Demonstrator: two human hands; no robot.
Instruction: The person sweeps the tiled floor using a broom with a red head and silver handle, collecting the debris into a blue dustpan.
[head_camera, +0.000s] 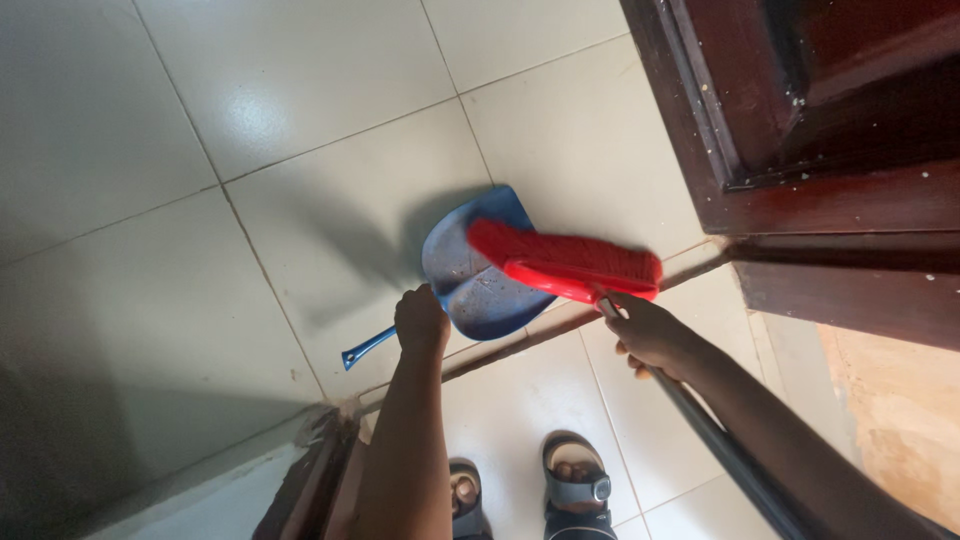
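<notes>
Sandalled feet stand on pale tiles; left hand clasps the blue dustpan handle, right hand grips the dark pole of a red broom over the pan at the threshold; a tilted pan could spill dust back

The floor is pale glossy tile with thin grout lines. A blue dustpan rests on it beside a dark threshold strip, and two sandalled feet stand below.
</notes>
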